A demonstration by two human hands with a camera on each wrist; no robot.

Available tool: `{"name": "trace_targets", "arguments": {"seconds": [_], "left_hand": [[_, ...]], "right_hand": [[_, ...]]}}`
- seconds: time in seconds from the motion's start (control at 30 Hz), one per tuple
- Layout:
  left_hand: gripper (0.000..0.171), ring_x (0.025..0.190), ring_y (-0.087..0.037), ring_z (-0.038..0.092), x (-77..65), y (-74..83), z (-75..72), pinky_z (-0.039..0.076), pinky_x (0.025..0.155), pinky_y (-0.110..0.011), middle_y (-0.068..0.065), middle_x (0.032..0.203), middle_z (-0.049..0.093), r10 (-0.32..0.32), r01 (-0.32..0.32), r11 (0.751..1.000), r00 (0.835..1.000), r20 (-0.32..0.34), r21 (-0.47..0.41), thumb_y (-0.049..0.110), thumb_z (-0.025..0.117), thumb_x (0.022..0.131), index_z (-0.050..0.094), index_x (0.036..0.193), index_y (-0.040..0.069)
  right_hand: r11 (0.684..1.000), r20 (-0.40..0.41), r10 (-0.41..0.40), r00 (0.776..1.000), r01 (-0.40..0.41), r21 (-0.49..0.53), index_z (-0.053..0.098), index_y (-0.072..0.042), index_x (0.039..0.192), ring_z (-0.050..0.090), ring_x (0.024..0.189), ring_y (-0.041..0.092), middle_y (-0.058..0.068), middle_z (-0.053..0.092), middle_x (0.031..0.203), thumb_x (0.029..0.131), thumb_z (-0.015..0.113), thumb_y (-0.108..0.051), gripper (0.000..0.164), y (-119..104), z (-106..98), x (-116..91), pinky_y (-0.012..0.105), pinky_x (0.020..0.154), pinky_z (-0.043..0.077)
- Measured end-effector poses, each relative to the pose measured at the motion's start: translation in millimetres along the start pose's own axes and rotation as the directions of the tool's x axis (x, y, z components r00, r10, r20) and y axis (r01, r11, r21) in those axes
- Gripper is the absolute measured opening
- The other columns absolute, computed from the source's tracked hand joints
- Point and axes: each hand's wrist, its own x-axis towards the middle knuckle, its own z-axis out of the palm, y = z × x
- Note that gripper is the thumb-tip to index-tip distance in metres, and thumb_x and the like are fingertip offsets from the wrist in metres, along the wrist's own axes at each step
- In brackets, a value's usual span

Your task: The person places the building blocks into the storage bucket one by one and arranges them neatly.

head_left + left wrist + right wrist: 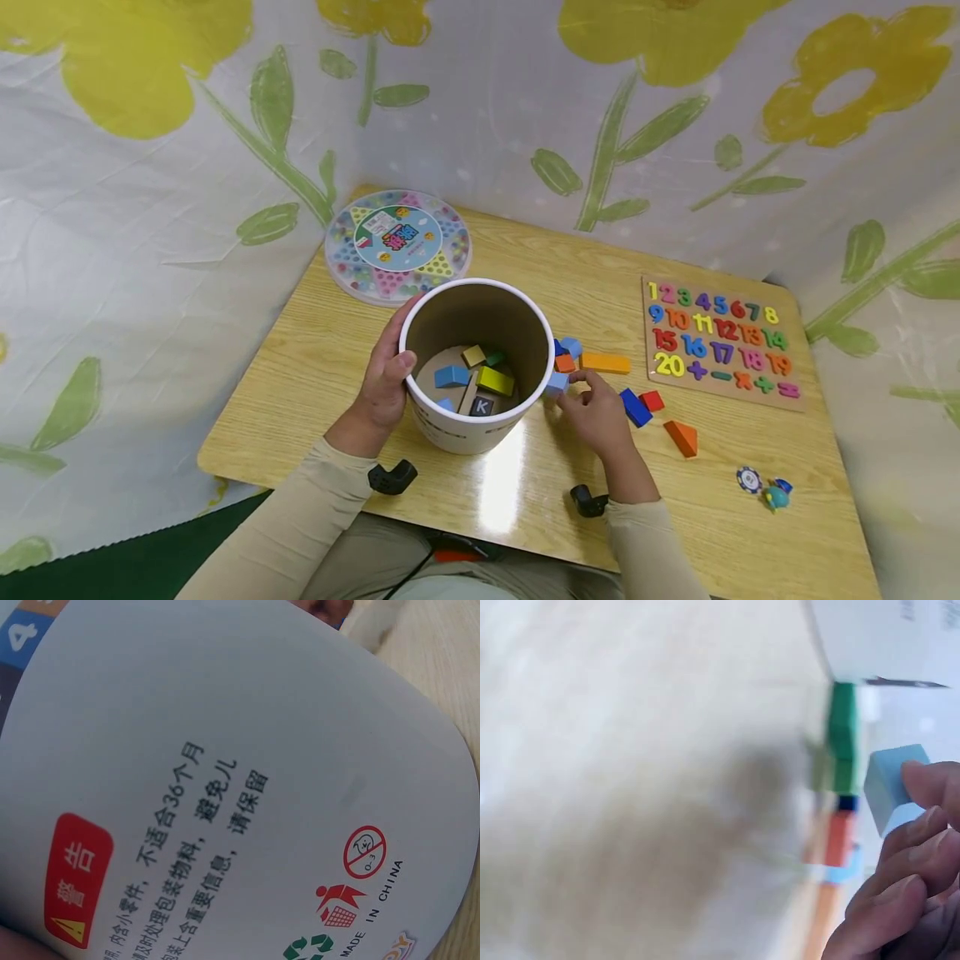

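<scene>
A white round bucket (459, 437) stands on the table in the head view, with several wooden blocks and a tile marked K (482, 407) inside. My left hand (384, 385) grips its left side, thumb over the rim. Printed warnings on the white wall (300, 735) fill the left wrist view. Just right of the bucket, my right hand (600, 417) pinches a light blue block (556, 384) between thumb and fingers. In the right wrist view that block (887, 780) is held clear of a green block (842, 735) and a red-orange block (838, 838).
Beyond the right hand lie an orange bar (606, 363), a blue block (636, 407), a red block (652, 401) and an orange triangle (682, 438). A number board (723, 398), a round game board (397, 237), a chip (748, 479) and a small turquoise toy (777, 497) also rest on the table.
</scene>
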Motion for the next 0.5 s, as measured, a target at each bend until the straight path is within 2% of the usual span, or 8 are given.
{"name": "trace_targets", "arguments": {"seconds": [0.13, 0.23, 0.3, 0.37, 0.5], "left_hand": [[0.07, 0.131, -0.045, 0.021, -0.2, 0.4, 0.2, 0.028, 0.102, -0.049, -0.014, 0.147, 0.03, -0.001, 0.001, 1.0, 1.0, -0.005, -0.011, 0.027, 0.047, 0.081, 0.031, 0.148, 0.014], [0.071, 0.132, -0.042, 0.023, -0.1, -0.1, 0.3, 0.028, 0.102, -0.049, -0.014, 0.148, 0.03, -0.004, 0.004, 1.0, 1.0, -0.002, -0.004, 0.029, 0.048, 0.081, 0.031, 0.148, 0.016], [0.071, 0.132, -0.042, 0.023, 0.1, -0.7, 0.4, 0.028, 0.102, -0.049, -0.014, 0.148, 0.03, -0.002, 0.002, 1.0, 1.0, -0.001, -0.003, 0.03, 0.048, 0.081, 0.031, 0.148, 0.016], [0.071, 0.132, -0.045, 0.022, 0.2, -1.5, 0.1, 0.028, 0.101, -0.049, -0.014, 0.148, 0.03, 0.002, -0.002, 1.0, 1.0, -0.003, -0.008, 0.031, 0.049, 0.081, 0.031, 0.148, 0.016], [0.072, 0.131, -0.049, 0.019, 0.4, -2.9, -0.7, 0.029, 0.101, -0.048, -0.015, 0.148, 0.029, 0.005, -0.005, 1.0, 1.0, -0.002, -0.015, 0.033, 0.05, 0.081, 0.03, 0.148, 0.015]], "right_hand": [[0.989, -0.086, -0.055, 0.995, 0.066, 0.134, 0.055, -0.024, 0.113, 0.042, 0.043, 0.018, 0.004, 0.048, 0.058, 0.081, 0.068, -0.047, 0.041, -18.8, -21.3, -7.4, 0.028, 0.039, 0.032], [0.942, -0.188, -0.107, 0.976, 0.161, 0.296, 0.057, -0.022, 0.112, 0.04, 0.04, 0.016, 0.004, 0.047, 0.057, 0.081, 0.07, -0.042, 0.039, -41.0, -39.1, -17.0, 0.028, 0.036, 0.031], [0.884, -0.267, -0.159, 0.95, 0.258, 0.391, 0.058, -0.018, 0.113, 0.039, 0.039, 0.016, 0.005, 0.046, 0.056, 0.083, 0.071, -0.033, 0.036, -58.5, -49.6, -24.9, 0.028, 0.035, 0.032], [0.812, -0.32, -0.22, 0.921, 0.355, 0.463, 0.058, -0.013, 0.114, 0.039, 0.039, 0.017, 0.006, 0.046, 0.056, 0.084, 0.07, -0.021, 0.033, -76.5, -58.1, -33.7, 0.027, 0.035, 0.034], [0.677, -0.346, -0.341, 0.874, 0.484, 0.555, 0.057, -0.004, 0.115, 0.038, 0.041, 0.017, 0.008, 0.047, 0.058, 0.083, 0.068, -0.004, 0.033, -108.1, -65.8, -51.2, 0.025, 0.036, 0.034]]}}
